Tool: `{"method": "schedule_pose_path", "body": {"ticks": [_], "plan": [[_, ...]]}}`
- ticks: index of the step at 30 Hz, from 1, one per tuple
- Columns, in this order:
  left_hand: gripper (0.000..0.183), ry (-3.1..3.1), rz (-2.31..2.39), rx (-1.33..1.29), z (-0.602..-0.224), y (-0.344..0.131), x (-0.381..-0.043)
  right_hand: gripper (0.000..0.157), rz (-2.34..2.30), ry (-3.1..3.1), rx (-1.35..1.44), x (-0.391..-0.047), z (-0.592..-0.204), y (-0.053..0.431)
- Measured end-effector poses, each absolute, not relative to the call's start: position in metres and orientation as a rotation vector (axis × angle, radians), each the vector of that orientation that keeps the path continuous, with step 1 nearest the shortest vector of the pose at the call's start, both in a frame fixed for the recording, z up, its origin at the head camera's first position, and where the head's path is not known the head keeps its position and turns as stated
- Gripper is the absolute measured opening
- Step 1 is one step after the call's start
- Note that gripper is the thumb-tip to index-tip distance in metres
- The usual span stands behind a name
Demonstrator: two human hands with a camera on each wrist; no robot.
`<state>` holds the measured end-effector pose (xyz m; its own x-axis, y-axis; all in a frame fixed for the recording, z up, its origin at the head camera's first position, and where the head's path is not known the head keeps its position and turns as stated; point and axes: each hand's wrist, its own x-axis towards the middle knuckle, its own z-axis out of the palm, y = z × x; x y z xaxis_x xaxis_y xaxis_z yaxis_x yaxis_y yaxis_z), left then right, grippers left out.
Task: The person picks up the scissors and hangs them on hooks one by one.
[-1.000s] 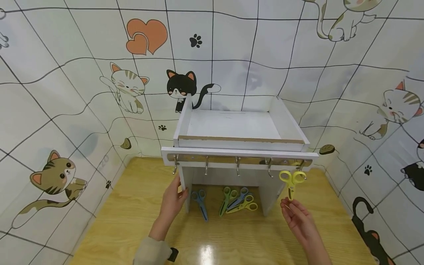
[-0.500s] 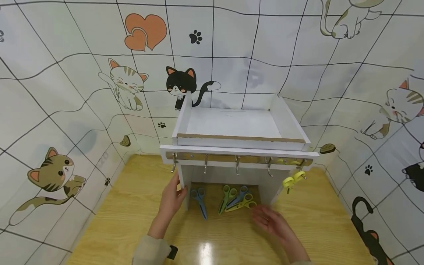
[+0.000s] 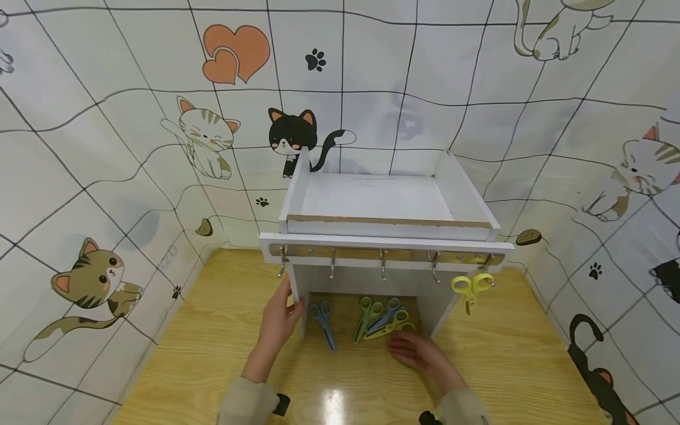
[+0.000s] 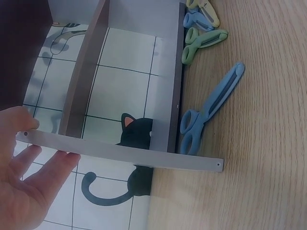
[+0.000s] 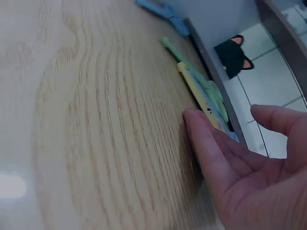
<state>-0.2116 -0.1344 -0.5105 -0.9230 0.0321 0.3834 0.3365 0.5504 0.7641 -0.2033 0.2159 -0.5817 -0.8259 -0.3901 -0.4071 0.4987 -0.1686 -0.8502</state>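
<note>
- I see the surface (image 3: pixel 202 354), a white rack (image 3: pixel 372 198) near its far edge.
- Left hand (image 3: pixel 278 314): clamped on the rack's left side.
- Right hand (image 3: pixel 418 353): thumb and fingers apart, beside yellow scissors (image 3: pixel 383 329) lying in from that edge.
- Green scissors (image 3: pixel 363 323) and blue scissors (image 3: pixel 326 330) lie there too; hanging yellow scissors (image 3: pixel 463 287) at the rack's right.

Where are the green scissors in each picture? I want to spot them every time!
Head: the green scissors lie at the lower middle, on the wooden table.
Left wrist: near the top, right of centre.
Right wrist: above and right of centre, next to the yellow scissors.
Shared landmark: the blue scissors lying apart from the group, visible in all three.
</note>
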Motion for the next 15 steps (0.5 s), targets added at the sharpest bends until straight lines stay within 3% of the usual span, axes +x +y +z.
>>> {"method": "schedule_pose_path", "body": {"ticks": [12,15], "plan": [[0.072,-2.467,-1.313,-0.279,-0.511,-0.133,-0.210,0.029,-1.698,2.331,0.285,-0.224,-0.599,0.190],[0.072,-2.465,-1.310,-0.276,-0.510,-0.133,-0.210,0.037,-1.378,2.649,0.263,-0.227,-0.598,0.185]]}}
